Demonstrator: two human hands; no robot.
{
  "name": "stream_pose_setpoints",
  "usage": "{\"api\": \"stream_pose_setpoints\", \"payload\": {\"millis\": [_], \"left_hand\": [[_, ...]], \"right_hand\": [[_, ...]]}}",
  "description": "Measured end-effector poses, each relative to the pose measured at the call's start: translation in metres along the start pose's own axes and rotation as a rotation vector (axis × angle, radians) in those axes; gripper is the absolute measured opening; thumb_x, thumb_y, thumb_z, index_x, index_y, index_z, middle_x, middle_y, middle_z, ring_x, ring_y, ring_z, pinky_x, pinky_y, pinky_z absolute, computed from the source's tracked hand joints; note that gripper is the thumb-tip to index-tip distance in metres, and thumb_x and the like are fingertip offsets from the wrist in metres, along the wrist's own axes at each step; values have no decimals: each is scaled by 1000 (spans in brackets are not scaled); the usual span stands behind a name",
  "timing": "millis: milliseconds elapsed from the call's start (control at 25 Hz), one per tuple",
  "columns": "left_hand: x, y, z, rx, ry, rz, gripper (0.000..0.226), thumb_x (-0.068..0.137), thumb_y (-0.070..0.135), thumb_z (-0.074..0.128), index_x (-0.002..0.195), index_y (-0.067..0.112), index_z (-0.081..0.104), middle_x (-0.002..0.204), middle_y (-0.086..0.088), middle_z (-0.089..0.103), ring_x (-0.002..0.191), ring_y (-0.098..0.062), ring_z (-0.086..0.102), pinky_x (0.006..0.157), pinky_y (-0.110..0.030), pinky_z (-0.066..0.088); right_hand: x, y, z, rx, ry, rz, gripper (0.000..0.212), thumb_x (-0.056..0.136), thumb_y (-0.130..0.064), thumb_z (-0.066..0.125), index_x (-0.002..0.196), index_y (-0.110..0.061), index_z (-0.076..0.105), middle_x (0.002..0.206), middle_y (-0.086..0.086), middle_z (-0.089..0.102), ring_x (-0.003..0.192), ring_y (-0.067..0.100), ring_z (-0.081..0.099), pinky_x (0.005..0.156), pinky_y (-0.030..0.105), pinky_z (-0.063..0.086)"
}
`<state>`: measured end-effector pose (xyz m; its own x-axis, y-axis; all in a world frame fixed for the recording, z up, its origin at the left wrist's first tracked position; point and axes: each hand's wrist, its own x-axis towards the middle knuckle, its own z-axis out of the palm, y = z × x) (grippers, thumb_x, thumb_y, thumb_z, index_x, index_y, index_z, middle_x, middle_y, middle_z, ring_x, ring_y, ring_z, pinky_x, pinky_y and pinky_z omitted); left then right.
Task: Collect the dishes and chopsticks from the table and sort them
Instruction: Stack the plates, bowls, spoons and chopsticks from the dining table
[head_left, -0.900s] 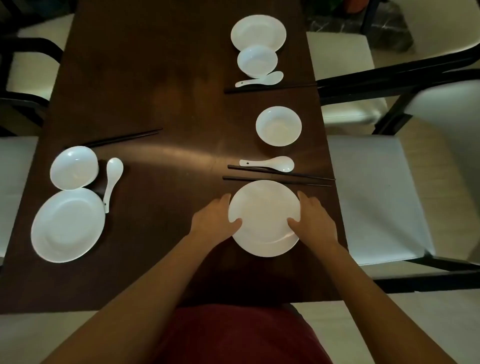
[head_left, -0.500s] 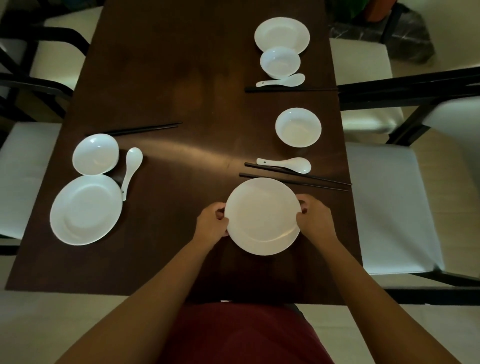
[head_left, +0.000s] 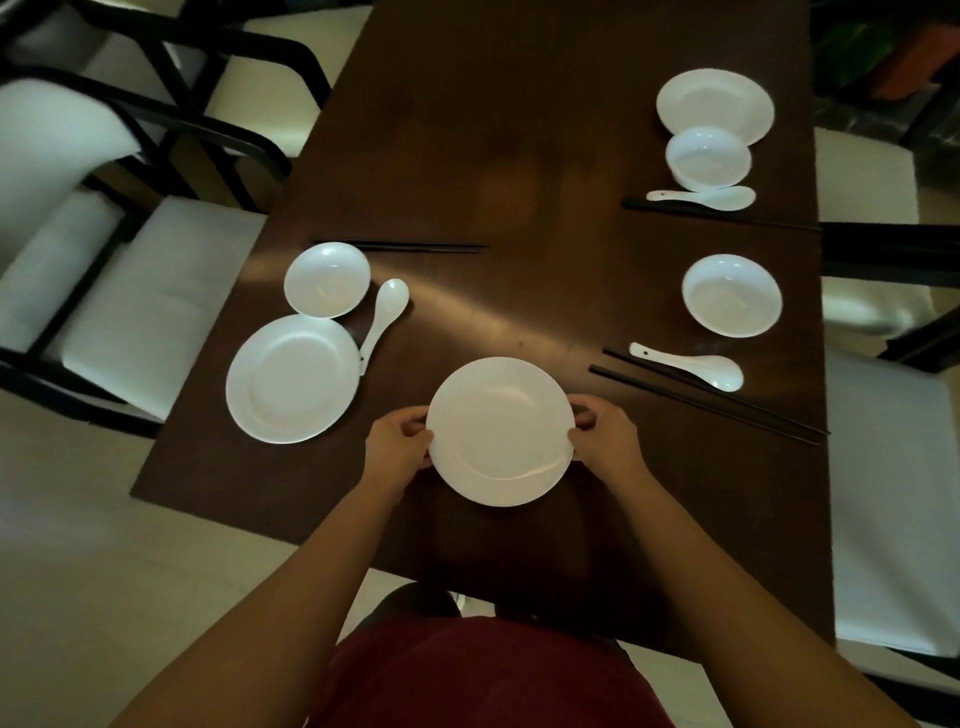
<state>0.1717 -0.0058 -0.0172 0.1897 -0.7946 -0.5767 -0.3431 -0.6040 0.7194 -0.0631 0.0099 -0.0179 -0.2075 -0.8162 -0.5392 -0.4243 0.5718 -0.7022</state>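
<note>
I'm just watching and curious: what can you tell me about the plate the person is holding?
The plate is round, plain white and glossy, like glazed ceramic or melamine, with a shallow well and a broad raised rim. It looks empty and clean. It sits roughly level near the close edge of the dark wooden table. The left hand grips its left rim and the right hand its right rim, fingers curled underneath. Whether it rests on the table or is just lifted cannot be told.
</note>
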Motion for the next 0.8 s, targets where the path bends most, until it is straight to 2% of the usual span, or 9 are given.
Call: {"api": "stream_pose_setpoints", "payload": {"millis": [80,200,280,400,520,640,800], "left_hand": [[5,-2,-7,-8,38,11,29,85,3,58,113,12,64,93,-5,65,79,-14,61,56,-18,51],[12,-5,-13,-13,58,3,29,85,4,58,111,13,66,89,-1,66,73,-5,60,53,-15,48],[15,-7,-14,-31,62,-13,29,85,4,59,111,13,67,86,1,67,73,-5,61,53,-16,48],[19,-9,-13,-48,74,-55,27,84,5,60,110,11,67,96,-6,68,78,-13,62,58,-20,51],[21,-8,-13,-46,82,-135,21,85,8,63,105,8,67,94,-4,66,76,-11,61,63,-22,53],[18,-10,-20,-172,28,-208,23,84,9,65,106,5,65,84,1,63,74,-7,61,58,-18,52],[14,-13,-31,-245,-52,-267,24,86,13,62,107,2,63,82,-2,66,77,-13,66,59,-20,54]], "right_hand": [[1,-4,9,26,3,-20,37,80,-11,66,116,-18,62,108,5,66,96,22,62,84,47,55],[4,-8,17,31,14,-14,39,80,-10,66,117,-18,61,111,6,65,94,19,59,85,49,55],[7,-9,20,25,22,-2,38,81,-10,65,118,-19,61,113,6,64,95,19,58,86,50,55],[11,-10,22,12,27,4,38,82,-8,63,118,-20,61,109,3,63,93,18,57,86,49,55],[13,-10,21,-9,16,-15,38,82,-10,63,118,-20,60,100,-4,58,91,16,57,82,44,56],[16,-8,20,-27,-8,-11,38,83,-8,62,119,-19,59,101,-1,60,89,17,58,73,36,57],[21,-4,19,-48,-15,44,37,84,-8,63,119,-17,58,95,-1,59,81,15,60,66,27,54]]}}
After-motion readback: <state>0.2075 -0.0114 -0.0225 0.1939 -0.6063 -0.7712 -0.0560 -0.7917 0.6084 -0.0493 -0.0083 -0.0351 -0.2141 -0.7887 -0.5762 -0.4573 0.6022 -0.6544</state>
